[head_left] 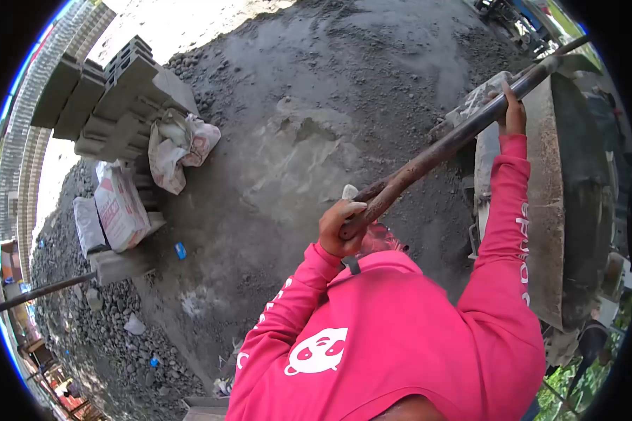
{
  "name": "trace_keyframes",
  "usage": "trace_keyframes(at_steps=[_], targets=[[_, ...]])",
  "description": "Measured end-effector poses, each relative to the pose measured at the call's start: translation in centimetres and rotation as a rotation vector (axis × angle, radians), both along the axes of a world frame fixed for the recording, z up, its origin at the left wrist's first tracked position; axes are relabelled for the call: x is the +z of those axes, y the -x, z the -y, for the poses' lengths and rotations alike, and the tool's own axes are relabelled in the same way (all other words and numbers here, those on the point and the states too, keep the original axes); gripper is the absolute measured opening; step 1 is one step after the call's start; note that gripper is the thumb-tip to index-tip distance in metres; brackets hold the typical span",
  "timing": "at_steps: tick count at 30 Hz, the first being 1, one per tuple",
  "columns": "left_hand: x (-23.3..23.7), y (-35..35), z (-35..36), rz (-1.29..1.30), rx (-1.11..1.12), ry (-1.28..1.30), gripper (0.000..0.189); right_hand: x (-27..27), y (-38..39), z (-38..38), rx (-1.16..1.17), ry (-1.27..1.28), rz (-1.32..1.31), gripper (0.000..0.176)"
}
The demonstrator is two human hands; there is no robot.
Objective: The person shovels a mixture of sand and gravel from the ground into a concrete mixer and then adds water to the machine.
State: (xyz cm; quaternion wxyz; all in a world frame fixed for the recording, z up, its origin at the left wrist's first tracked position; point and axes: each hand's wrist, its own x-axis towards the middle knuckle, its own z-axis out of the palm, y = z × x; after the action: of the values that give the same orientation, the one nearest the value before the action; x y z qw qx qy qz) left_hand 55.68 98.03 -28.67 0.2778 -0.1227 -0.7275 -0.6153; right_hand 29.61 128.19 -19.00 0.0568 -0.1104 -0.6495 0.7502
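A shovel slants across the view from lower middle to upper right, with a worn brown handle and a dark metal shank. My left hand is wrapped round the grip at its near end. Farther up, the fingers of my right hand close over the dark shank. The far end reaches past the rim of a large round drum at the right, and its blade cannot be made out clearly. Both arms wear pink sleeves with white lettering.
Hollow concrete blocks are stacked at the upper left, beside crumpled sacks and a printed bag. Gravel covers the lower left. Dark sand spreads ahead, with a wet grey patch on the ground.
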Motion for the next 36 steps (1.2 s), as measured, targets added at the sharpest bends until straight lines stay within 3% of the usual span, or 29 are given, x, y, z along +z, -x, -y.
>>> trace_keyframes(at_steps=[1, 3, 4, 6, 10, 12, 13, 14, 16, 18, 21, 24, 27, 29, 31, 34, 36], targets=[[-2.1, -3.3, -0.3, 0.044, 0.041, -0.021, 0.038, -2.0, -0.3, 1.9, 0.065, -0.008, -0.021, 0.031], [-7.4, -9.0, -0.5, 0.362, 0.283, -0.626, 0.028, -6.9, -2.7, 7.6, 0.139, -0.007, 0.023, 0.027], [-8.9, -11.8, -0.5, 0.412, 0.350, -0.797, 0.026, -10.7, -4.4, 10.3, 0.209, -0.066, 0.134, 0.024], [-11.7, -17.9, -0.9, 0.543, 0.586, -0.919, 0.025, -21.0, -8.1, 14.9, 0.306, -0.104, 0.338, 0.020], [-13.4, -30.2, -4.2, 0.802, 0.991, -0.968, 0.020, -39.5, -22.3, 20.6, 0.473, -0.208, 0.840, 0.019], [-13.4, -36.4, -6.0, 0.949, 1.154, -0.929, 0.021, -48.5, -31.5, 20.6, 0.578, -0.315, 1.123, 0.032], [-12.7, -38.6, -6.7, 0.979, 1.238, -0.925, 0.021, -50.1, -35.7, 21.1, 0.720, -0.572, 1.187, 0.037], [-12.3, -41.1, -7.2, 1.061, 1.311, -0.895, 0.021, -49.2, -39.6, 21.9, 0.727, -0.441, 1.258, 0.040], [-11.3, -44.2, -7.7, 1.166, 1.443, -0.885, 0.020, -50.6, -45.8, 22.4, 0.834, -0.485, 1.428, 0.050], [-12.3, -45.5, -7.0, 1.222, 1.490, -0.862, 0.019, -59.6, -54.6, 20.6, 0.862, -0.677, 1.414, 0.052], [-13.5, -45.8, -6.1, 1.264, 1.582, -0.994, 0.019, -57.6, -51.8, 22.4, 0.829, -0.687, 1.388, 0.054], [-16.8, -38.5, -3.3, 1.219, 1.477, -1.073, 0.019, -61.5, -44.7, 22.7, 0.787, -0.736, 1.298, 0.054], [-17.0, -30.1, -3.5, 1.229, 1.396, -1.009, 0.020, -63.3, -35.5, 22.1, 0.731, -1.103, 0.754, 0.028], [-17.7, -24.3, -3.5, 1.203, 1.320, -1.020, 0.019, -67.3, -29.3, 21.0, 0.696, -0.736, 1.042, 0.024], [-19.6, -19.5, -4.2, 1.144, 1.271, -1.071, 0.022, -60.8, -20.6, 22.9, 0.656, -0.537, 1.111, 0.022], [-26.2, -14.2, -6.8, 1.031, 1.224, -0.996, 0.022, -63.2, -12.1, 21.0, 0.633, -0.618, 1.070, 0.027], [-28.4, -11.1, -8.2, 0.975, 1.226, -1.136, 0.022, -68.4, -7.8, 19.6, 0.638, -1.127, 0.845, 0.035]])
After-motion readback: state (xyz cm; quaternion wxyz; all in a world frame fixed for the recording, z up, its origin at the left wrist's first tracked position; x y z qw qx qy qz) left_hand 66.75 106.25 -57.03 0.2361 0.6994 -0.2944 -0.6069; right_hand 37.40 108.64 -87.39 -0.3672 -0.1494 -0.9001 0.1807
